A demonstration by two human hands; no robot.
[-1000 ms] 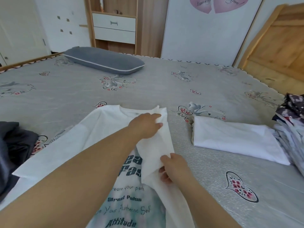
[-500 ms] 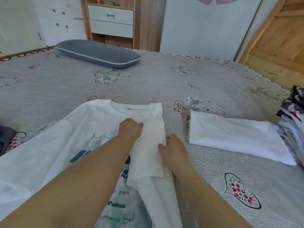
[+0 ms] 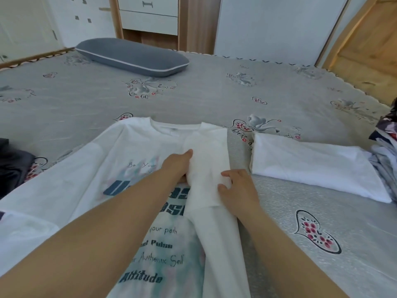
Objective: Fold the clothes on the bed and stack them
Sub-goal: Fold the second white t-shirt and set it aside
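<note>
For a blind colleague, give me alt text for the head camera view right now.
Two hands, left and right, press a folded-in sleeve on a white printed T-shirt spread on a grey bed. A folded white garment lies right; a grey pillow lies beyond.

A wide bed (image 3: 214, 91) under a grey quilted cover printed with flowers and hearts fills the room. A long grey pillow (image 3: 131, 57) lies near its far edge. Behind stand a wooden cabinet with white drawers (image 3: 148, 16), white walls (image 3: 275, 26) and a leaning pale wooden board (image 3: 369, 46).
</note>
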